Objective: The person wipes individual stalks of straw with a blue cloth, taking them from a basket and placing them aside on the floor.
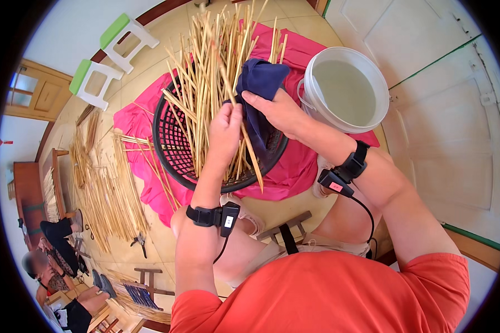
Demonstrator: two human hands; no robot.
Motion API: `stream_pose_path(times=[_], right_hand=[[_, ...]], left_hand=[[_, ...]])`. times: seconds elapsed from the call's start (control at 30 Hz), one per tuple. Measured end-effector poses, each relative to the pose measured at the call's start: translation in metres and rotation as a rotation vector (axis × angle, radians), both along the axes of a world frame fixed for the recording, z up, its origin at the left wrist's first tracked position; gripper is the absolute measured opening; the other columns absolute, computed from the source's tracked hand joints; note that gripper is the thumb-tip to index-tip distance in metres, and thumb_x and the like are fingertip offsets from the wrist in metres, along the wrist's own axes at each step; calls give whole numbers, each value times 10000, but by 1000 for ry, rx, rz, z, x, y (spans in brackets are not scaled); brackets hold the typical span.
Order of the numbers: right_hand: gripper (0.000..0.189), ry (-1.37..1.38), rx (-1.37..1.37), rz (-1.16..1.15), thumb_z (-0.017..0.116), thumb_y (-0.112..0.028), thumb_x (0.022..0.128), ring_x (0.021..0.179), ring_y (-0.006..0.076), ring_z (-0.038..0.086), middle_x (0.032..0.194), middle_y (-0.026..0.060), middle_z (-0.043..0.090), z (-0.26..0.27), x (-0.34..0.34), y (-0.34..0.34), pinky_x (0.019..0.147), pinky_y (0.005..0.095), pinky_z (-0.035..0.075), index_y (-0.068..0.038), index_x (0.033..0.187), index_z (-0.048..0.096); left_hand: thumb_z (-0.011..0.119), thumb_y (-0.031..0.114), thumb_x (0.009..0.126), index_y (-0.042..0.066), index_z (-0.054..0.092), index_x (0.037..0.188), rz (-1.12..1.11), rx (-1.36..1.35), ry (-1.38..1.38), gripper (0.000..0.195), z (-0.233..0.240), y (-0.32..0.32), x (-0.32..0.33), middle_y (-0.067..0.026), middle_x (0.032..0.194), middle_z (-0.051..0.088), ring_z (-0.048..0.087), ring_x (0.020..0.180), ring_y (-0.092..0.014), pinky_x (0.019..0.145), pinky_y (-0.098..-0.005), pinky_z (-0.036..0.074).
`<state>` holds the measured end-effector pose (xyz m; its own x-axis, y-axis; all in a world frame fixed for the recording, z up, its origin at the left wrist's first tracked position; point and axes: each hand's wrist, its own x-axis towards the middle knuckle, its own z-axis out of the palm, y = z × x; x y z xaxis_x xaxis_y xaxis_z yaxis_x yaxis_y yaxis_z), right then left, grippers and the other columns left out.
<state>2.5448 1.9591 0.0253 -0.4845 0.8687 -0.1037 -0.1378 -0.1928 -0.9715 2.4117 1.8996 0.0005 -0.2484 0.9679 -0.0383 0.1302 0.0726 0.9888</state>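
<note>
Over a black plastic basket (165,139), my left hand (226,132) grips a long tan stick (253,159) that slants from upper left to lower right. My right hand (277,109) has hold of a dark blue cloth (261,77), its thumb close to the stick. The cloth's lower end hangs into the basket. Many thin, straw-coloured sticks (204,79) stand bunched in the basket and lean beyond its far rim. Whether the cloth touches the stick behind my fingers cannot be seen.
A white bucket (385,98) of cloudy water stands at right on pink cloth (283,183). Sticks (108,195) and pruning shears (139,243) lie on the floor at left. Two green-topped stools (95,79) stand by the wall. People (62,279) sit at lower left.
</note>
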Motion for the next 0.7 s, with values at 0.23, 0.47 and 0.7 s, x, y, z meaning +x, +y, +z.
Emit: stream_pose_path(times=[0.23,0.47,0.7], right_hand=[[317,-17,-2,30,613,-141,843,927,128,507,1018,31,552,-6,0,-2,843,280,422,-16,1117,512],[242,-68,52,-310,637,-106,799,859,134,542,941,42,590,-6,6,27,763,287,447,-6,1009,572],[241,47,-17,-566,652,-138,803,698,178,599,848,115,632,12,43,96,610,323,494,74,911,614]], left_hand=[[473,146,895,-10,482,862,-90,138,315,160,-10,-7,14,-199,673,534,549,600,-325,546,-378,414],[528,141,868,17,433,799,-205,70,404,171,-2,-17,35,-201,583,496,528,590,-408,496,-431,383],[545,176,872,25,479,867,-398,-6,402,165,-9,-30,47,-201,625,527,536,600,-396,513,-419,400]])
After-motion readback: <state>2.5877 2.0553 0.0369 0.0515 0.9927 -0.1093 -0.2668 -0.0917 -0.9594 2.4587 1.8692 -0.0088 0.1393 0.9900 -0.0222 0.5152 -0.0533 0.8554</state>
